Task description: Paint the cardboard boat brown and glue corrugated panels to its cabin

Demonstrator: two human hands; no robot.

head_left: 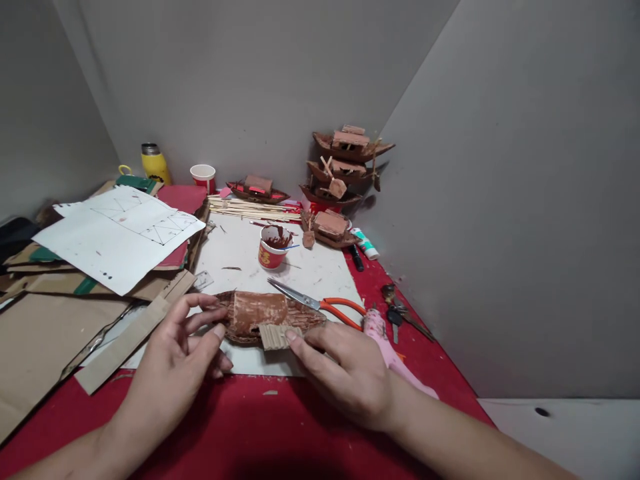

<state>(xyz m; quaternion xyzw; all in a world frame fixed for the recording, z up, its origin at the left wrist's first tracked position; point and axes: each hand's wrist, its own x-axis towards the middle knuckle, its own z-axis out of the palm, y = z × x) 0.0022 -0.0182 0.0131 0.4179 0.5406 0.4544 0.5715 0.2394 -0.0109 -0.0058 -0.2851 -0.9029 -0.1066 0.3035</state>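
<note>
A brown cardboard model boat [265, 316] lies on a white sheet [240, 250] over the red table [260, 427]. My left hand [177, 350] rests at its left end, fingers spread and touching the hull, holding nothing. My right hand [345, 370] is at its right side; the forefinger and thumb press a small piece of corrugated cardboard [274, 337] against the boat's near side.
Orange-handled scissors [320, 305] lie just behind the boat, a pink glue gun [385, 347] to the right. A paper cup of brown paint [273, 247], wooden sticks [250, 208], several finished boats [345, 167], cardboard sheets [60, 320] at left, keys [400, 313].
</note>
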